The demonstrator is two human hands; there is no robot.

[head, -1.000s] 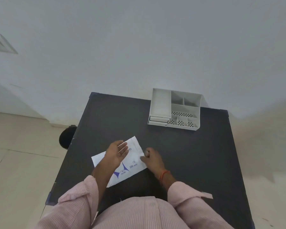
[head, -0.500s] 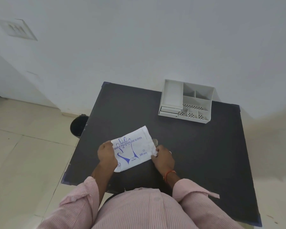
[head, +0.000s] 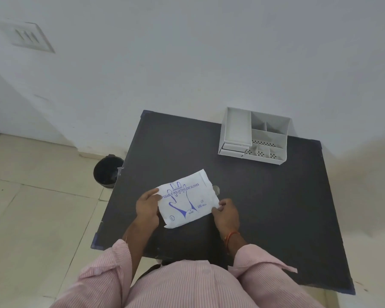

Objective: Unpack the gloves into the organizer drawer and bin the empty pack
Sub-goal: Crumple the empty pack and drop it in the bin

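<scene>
A: What is the head view showing?

B: A person in a pink striped shirt is leaning over a dark table point(head: 276, 207), holding the pack point(head: 188, 200) of gloves just above it, near the front edge. The pack is white, printed with a blue hand outline, and is facing up.

A: How are the hands gripping it?

B: The left hand point(head: 147, 206) is pinching the pack's left edge, thumb lying on top. The right hand point(head: 226, 213) is closing its fingers on the lower right corner.

A: Where is the organizer sitting?

B: The organizer point(head: 255, 135) is standing at the table's far side, well apart from the pack, with its drawers on the left looking shut.

A: And the bin?

B: The bin point(head: 107, 171) is sitting on the floor, just beside the table's left edge.
</scene>
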